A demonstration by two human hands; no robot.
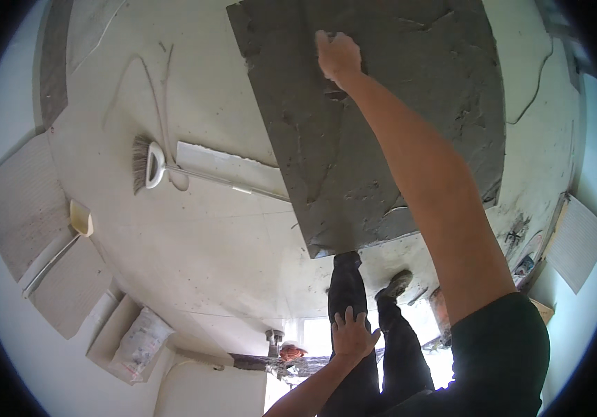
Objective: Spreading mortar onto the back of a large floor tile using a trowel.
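Observation:
My right hand point(339, 57) is closed in a fist over the far part of a large slab point(382, 139) coated in grey mortar. It grips what looks like a trowel point(335, 95), mostly hidden by the hand and blending into the grey. Ridges and streaks run across the mortar, with smoother patches between them. Down near my body, my left hand point(352, 337) rests with fingers spread on my dark trouser leg point(348, 292), holding nothing. My foot on that side touches the slab's near edge.
Left of the slab, a broom point(154, 165) lies with its handle reaching the slab's edge, beside a pale strip point(225, 163). A dustpan point(81, 218) and grey boards point(27, 201) lie along the left wall, near a filled bag point(140, 340). A cable point(540, 80) runs at right.

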